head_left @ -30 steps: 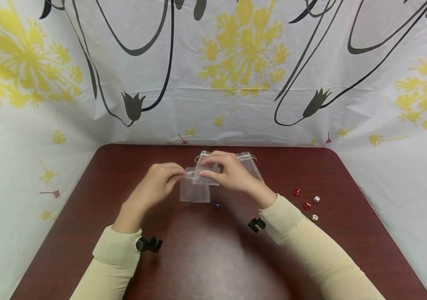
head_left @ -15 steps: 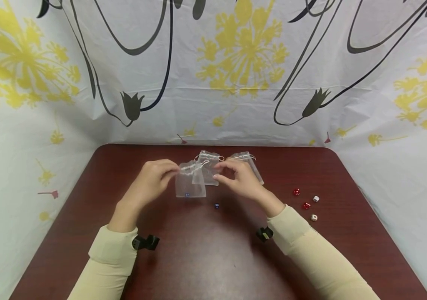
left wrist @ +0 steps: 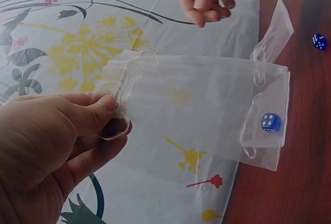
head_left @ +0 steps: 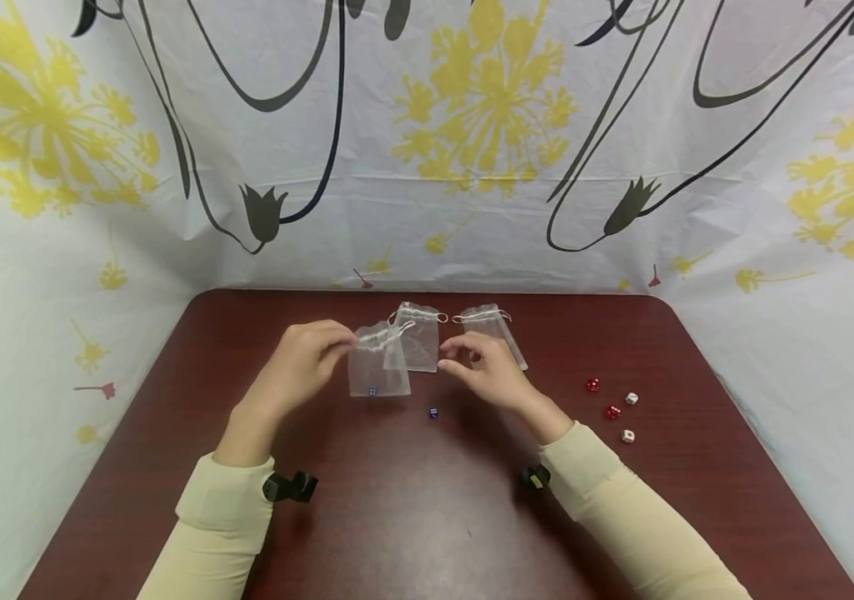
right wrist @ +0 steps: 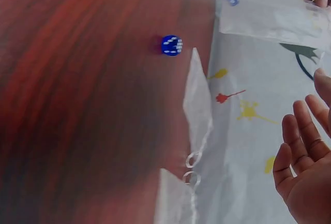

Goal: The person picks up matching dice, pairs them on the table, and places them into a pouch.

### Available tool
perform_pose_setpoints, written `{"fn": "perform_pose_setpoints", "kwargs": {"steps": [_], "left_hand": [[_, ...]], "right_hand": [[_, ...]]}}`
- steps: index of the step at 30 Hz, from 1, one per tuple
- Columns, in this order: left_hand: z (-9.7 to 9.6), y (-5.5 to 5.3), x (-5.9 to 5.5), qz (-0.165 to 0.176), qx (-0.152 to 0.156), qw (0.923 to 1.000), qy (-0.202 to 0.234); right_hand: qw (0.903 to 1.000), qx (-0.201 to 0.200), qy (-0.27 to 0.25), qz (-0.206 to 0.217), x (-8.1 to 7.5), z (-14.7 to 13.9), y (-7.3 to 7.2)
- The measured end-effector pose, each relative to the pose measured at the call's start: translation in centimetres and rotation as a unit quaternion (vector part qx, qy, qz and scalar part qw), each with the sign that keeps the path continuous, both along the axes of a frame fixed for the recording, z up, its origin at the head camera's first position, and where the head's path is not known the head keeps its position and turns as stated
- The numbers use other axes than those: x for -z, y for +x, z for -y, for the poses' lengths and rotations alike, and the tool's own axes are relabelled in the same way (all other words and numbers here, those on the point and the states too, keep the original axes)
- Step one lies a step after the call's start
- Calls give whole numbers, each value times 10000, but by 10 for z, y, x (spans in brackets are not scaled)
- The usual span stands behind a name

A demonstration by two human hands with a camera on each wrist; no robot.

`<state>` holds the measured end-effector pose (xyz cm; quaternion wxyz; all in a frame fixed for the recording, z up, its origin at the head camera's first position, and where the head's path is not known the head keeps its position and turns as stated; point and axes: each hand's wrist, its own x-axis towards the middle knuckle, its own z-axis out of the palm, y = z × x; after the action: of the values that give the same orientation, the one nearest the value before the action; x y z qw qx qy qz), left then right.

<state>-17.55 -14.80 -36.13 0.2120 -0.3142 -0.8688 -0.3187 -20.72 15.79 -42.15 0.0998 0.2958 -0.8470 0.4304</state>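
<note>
My left hand (head_left: 305, 362) pinches the gathered top of a sheer white drawstring pouch (left wrist: 196, 105), thumb against the fingers at the cord. One blue die (left wrist: 270, 123) lies low inside that pouch, seen through the mesh. A second blue die (head_left: 433, 412) rests on the table, to the right of the pouch in the head view. My right hand (head_left: 488, 367) hovers to the right of the pouch, fingers loosely bent and holding nothing. In the right wrist view its fingers (right wrist: 295, 131) spread apart above the table.
Two more sheer pouches lie flat at the table's back: a middle pouch (head_left: 421, 342), partly behind the held one, and a right pouch (head_left: 505, 333) partly behind my right hand. Red dice (head_left: 612, 412) and white dice (head_left: 627, 436) sit on the right. A patterned cloth (head_left: 367, 225) hangs behind.
My right hand has left the pouch's top and drawn back to the right and slightly nearer. My left hand has shifted a little left with the pouch, whose front now shows flat.
</note>
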Motion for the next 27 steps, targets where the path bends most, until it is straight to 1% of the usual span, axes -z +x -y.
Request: {"fn": "perform_pose_setpoints", "kwargs": {"steps": [5,8,13,18,23,27], "left_hand": [[1,0,2,-23,3,10000,40],[2,0,3,11,-5,10000,43],[1,1,3,-5,35,10000,56],[0,0,3,29,57,10000,45],[0,0,3,111,36,9999,29],[0,0,4,115,48,9999,53]], "right_hand": [[9997,113,-52,198,18,1,2],[9992,81,-140,352,29,4,4],[9979,-31,-123,643,41,8,4],[9958,-172,89,897,49,11,4],[9942,-276,466,932,56,11,3],[9898,-483,770,1095,59,10,0]]}}
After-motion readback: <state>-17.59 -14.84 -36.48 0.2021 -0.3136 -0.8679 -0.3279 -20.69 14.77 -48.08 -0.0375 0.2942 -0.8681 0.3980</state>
